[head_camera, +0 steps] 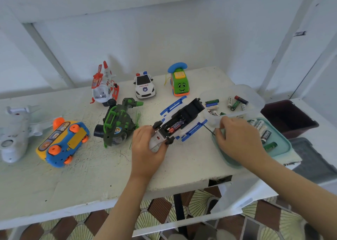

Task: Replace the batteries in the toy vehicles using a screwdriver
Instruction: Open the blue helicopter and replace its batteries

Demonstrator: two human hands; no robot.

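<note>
A white toy vehicle with blue side rails (179, 123) lies upside down at the middle of the table. Its battery bay is uncovered and shows batteries inside. My left hand (147, 148) grips its white nose end. My right hand (237, 139) curls round a thin dark screwdriver (209, 129), whose shaft points toward the toy's right rail. A clear tub (255, 101) behind it holds several loose batteries (235, 102). More batteries (262, 130) lie on a teal lid (284, 146) under my right hand.
Other toys stand on the table: a green helicopter (116, 123), a blue and yellow bus on its side (63, 141), a grey plane (12, 132), a red and white helicopter (104, 86), a police car (145, 85), a green car (179, 83). A dark bin (290, 117) sits right.
</note>
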